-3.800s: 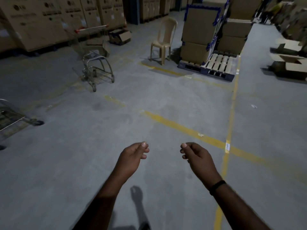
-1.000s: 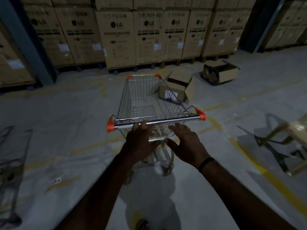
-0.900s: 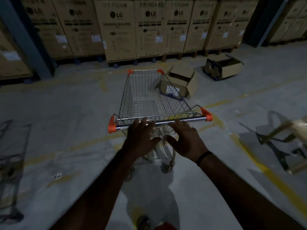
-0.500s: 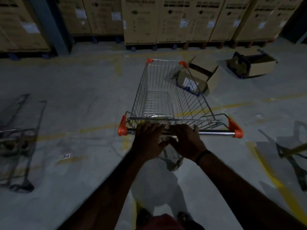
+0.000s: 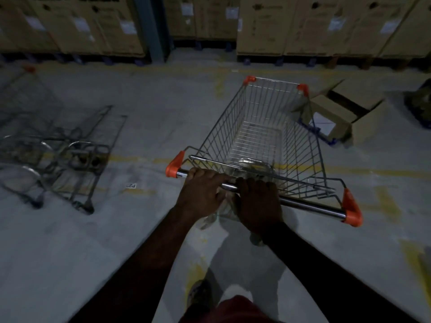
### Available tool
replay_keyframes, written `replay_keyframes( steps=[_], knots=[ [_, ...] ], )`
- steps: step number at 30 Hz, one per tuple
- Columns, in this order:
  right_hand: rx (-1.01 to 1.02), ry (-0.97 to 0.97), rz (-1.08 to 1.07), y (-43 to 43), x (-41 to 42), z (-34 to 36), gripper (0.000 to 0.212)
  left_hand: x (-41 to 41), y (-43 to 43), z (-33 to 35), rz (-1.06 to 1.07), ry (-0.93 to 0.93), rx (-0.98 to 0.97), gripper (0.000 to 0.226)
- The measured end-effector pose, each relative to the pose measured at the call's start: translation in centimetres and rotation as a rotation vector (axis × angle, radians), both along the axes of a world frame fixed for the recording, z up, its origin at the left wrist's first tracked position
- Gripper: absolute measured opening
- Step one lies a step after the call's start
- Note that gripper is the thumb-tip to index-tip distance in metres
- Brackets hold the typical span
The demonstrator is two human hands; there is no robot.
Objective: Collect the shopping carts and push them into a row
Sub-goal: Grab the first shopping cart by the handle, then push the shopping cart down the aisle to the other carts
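Left hand [image 5: 203, 190] and right hand [image 5: 256, 203] grip a shopping cart [image 5: 263, 136] by its handle bar [image 5: 310, 205] in a dim warehouse.
Head view: both hands curl side by side round the bar's left half. The wire cart stands on the concrete floor [image 5: 140, 229], its front corner near an open cardboard box [image 5: 342, 113]. A second cart [image 5: 58, 148] sits well apart at the left, before stacked cartons [image 5: 279, 24].

The grey concrete floor [image 5: 144, 229] under me has faded yellow lines [image 5: 363, 170]. On it stand a shopping cart [image 5: 261, 136] in the middle, other carts [image 5: 58, 155] at the left, an open cardboard box [image 5: 345, 113] far right and tall cartons [image 5: 261, 26] along the far side.
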State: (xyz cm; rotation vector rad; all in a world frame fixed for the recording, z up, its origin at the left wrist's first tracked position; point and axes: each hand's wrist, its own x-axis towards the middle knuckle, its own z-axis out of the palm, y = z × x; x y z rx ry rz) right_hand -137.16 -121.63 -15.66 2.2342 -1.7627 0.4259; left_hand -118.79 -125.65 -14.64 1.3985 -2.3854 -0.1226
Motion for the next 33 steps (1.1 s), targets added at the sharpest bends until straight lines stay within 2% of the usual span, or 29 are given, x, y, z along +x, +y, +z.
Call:
replay_keyframes(
  steps=[4,10,14,17,23,33],
  knots=[
    [-0.014,-0.002,0.025,1.1,-1.0,0.0,0.034,-1.0,2.0,0.4,0.061,-0.068,0.055,0.041],
    [-0.009,-0.101,0.144,3.8,-3.0,-0.3,0.031,-2.7,6.6,0.7,0.131,-0.073,0.011,0.045],
    [-0.064,-0.086,0.183,5.8,-4.3,0.1,0.033,-3.4,9.6,0.7,0.157,-0.068,-0.009,0.039],
    [-0.031,-0.100,0.215,7.5,-5.0,0.0,0.031,-3.7,12.0,0.5,0.185,-0.057,-0.030,0.036],
    [0.027,-0.057,0.278,11.3,-4.8,0.4,0.044,-3.3,16.8,0.7,0.243,-0.068,0.005,0.037],
    [0.068,-0.021,0.442,18.8,-2.4,0.7,0.032,-1.3,28.2,1.4,0.373,-0.010,0.003,0.046]
  ],
)
